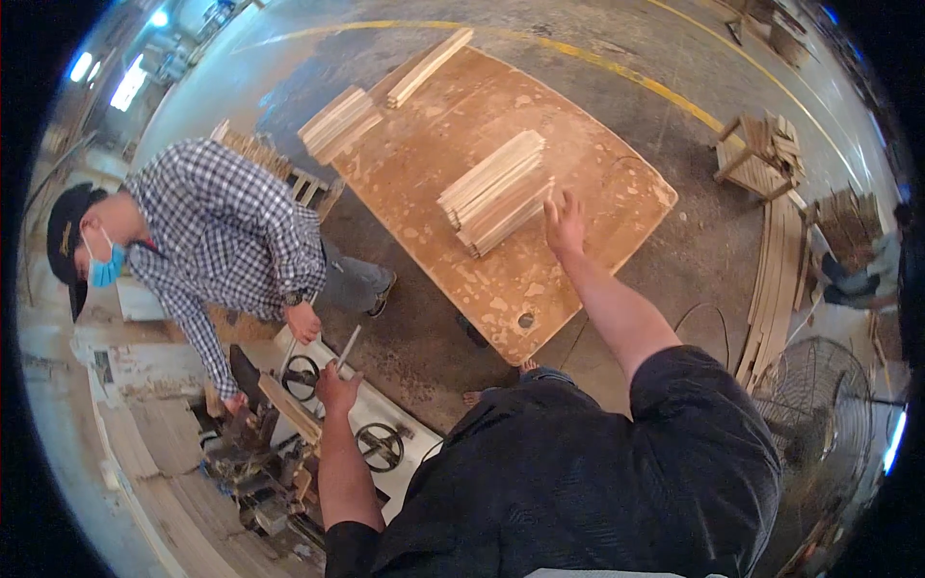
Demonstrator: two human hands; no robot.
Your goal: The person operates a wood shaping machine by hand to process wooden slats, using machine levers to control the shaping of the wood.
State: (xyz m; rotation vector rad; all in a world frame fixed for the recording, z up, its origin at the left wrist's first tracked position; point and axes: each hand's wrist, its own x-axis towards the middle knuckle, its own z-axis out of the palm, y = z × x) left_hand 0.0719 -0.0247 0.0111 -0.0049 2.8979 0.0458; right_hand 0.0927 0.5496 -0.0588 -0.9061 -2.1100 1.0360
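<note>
At the lower left, my left hand (337,390) is closed beside a machine with handwheels. A thin pale bar (352,345) sticks up from its fingers; whether it is wood or a metal lever I cannot tell. My right hand (567,227) reaches over the table, fingers apart and upright at the near right end of a stack of wooden strips (499,193). The fingertips seem to touch the strip ends or sit just beside them. The strips lie side by side on a worn brown wooden table (424,207).
More wooden strips (339,120) lie at the table's far left. A co-worker in a checked shirt (222,217) leans over the machine (275,472), with two black handwheels (379,447) close to my left arm. Wood piles (771,279) and a caged fan (814,405) stand at right.
</note>
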